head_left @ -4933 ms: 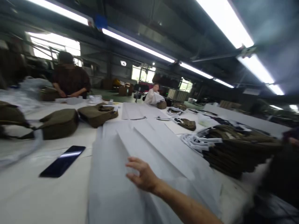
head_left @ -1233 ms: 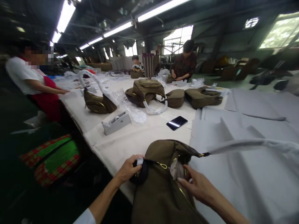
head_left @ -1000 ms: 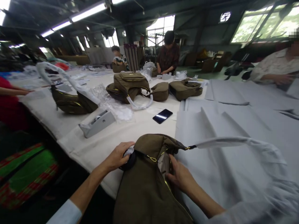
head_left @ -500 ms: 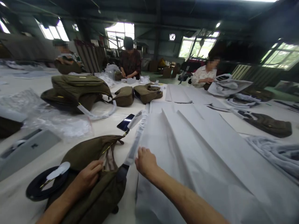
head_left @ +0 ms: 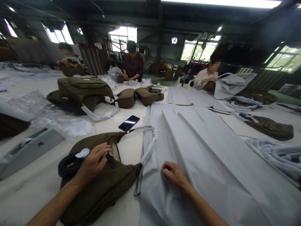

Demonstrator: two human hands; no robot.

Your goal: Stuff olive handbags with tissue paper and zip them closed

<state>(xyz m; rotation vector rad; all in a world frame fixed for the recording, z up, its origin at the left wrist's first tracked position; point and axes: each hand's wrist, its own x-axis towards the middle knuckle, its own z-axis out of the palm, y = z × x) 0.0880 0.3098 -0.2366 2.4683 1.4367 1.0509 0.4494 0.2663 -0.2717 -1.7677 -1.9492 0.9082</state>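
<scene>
An olive bag (head_left: 105,185) lies on the white table, its opening facing up and its strap (head_left: 150,150), wrapped in pale covering, looping right over grey-white sheets (head_left: 202,150). At the bag's opening my left hand (head_left: 95,158) is closed, its fingertips pinching a small golden zipper part. My right hand (head_left: 172,172) is curled above the sheets, right of the strap; what its fingers hold, if anything, is hidden. Beside my left wrist sits a dark round roll (head_left: 67,166) with a white disc (head_left: 82,153) on it.
A phone (head_left: 129,123) lies beyond the bag. Further olive bags (head_left: 84,91) and clear plastic (head_left: 68,124) are at the back left, a grey box (head_left: 33,150) at the left. Grey cloth (head_left: 277,157) lies right. Three people work across the table.
My left hand has risen slightly at the bag's opening. My right hand has moved right and away from the strap, which now bows out to the right. The bag has shifted right.
</scene>
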